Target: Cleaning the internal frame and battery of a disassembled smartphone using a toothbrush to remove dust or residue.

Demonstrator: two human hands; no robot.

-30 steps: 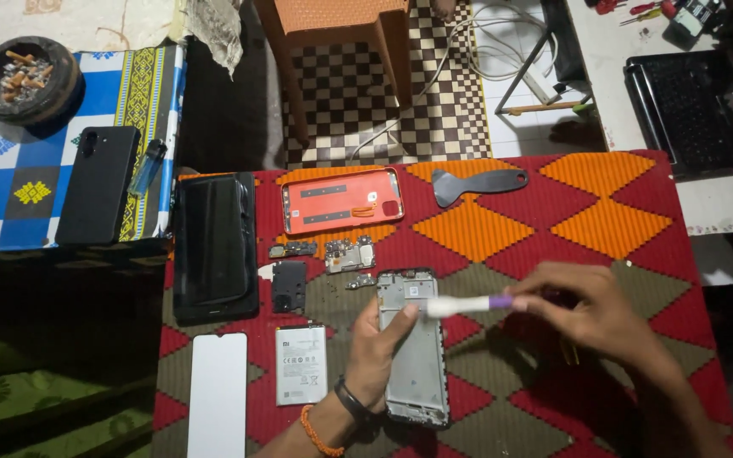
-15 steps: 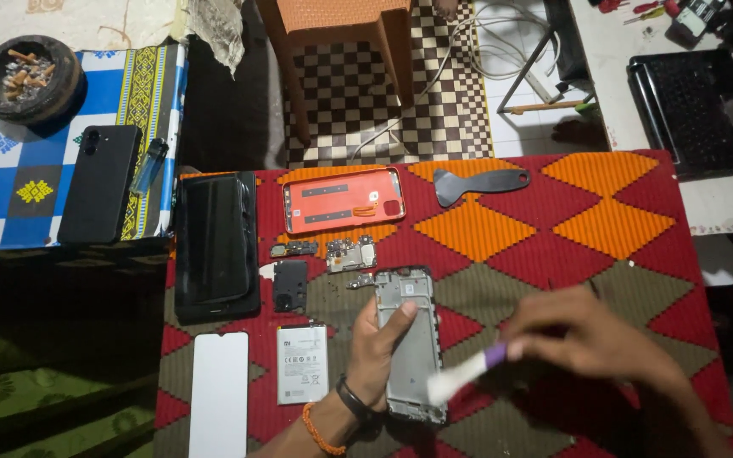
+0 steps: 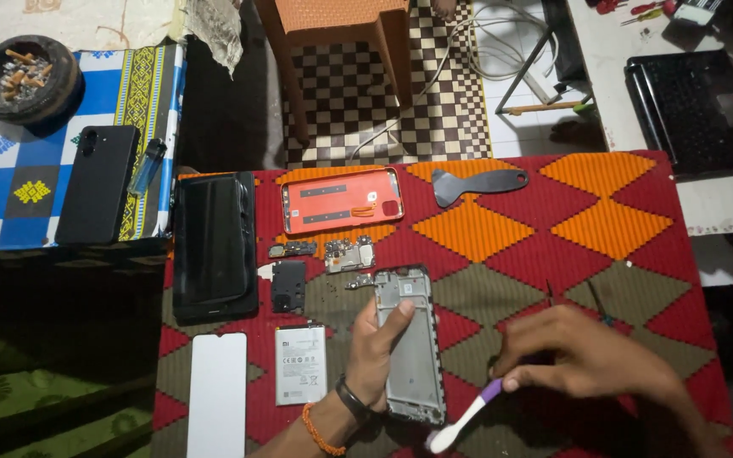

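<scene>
Head view: a stripped phone frame (image 3: 411, 343) lies on the patterned counter (image 3: 604, 229).
The left hand (image 3: 375, 352) closes its grip round the frame's left edge; the right hand (image 3: 583, 356) pinches a white-and-purple toothbrush (image 3: 466, 416) (bristle end just beside the frame's lower corner).

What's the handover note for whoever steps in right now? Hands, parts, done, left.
Left hand: gripping the stripped phone frame by its left edge, flat on the patterned cloth.
Right hand: holding a white and purple toothbrush, bristle end just past the frame's bottom right corner.
Laid out left of the frame: battery, white screen protector, black display panel, small circuit boards, orange back cover. Grey pry tool further back.
Done: phone is fully taken apart.
Left: brushing looks in hand; nothing is refitted in the frame.
</scene>
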